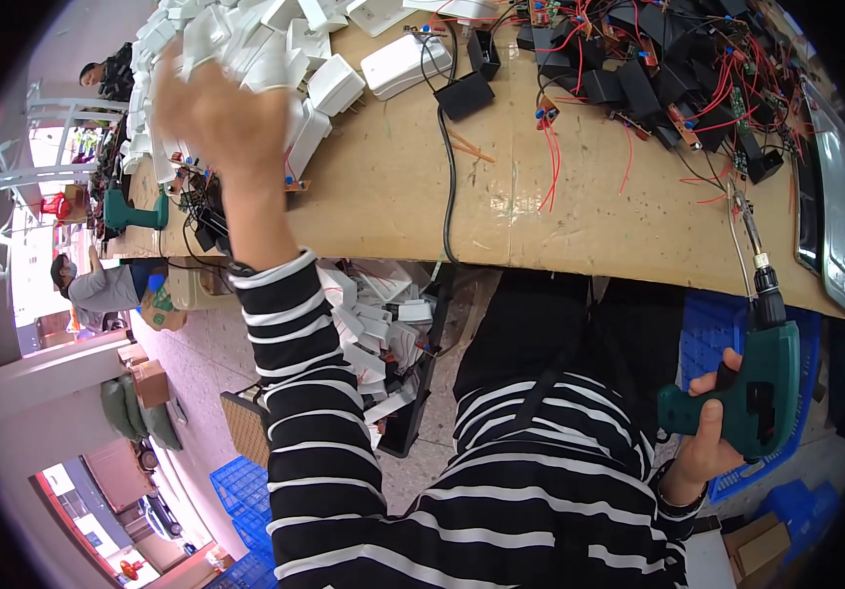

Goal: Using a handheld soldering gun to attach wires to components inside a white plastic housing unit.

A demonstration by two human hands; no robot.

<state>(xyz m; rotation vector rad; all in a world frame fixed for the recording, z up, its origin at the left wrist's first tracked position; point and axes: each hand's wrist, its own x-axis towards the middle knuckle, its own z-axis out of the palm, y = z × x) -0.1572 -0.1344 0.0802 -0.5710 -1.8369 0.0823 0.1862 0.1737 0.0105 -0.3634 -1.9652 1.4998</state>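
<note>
My left hand (221, 118) is raised over the far left of the brown worktable (412, 187), its fingers in the heap of white plastic housings (245, 39); motion blur hides whether it grips one. My right hand (712, 432) is down by my lap, wrapped around the handle of a green electric screwdriver (766, 378) whose long bit (741, 221) points up over the table's near edge. Both sleeves are black with white stripes.
Black boxes with red wires and small circuit boards (658, 79) cover the table's far right. A black cable (449, 177) runs down the middle. A metal tray (840, 206) lies at the right edge. Blue crates (712, 334) and more white housings (383, 324) sit below. Another green screwdriver (133, 211) lies left; other people work beyond.
</note>
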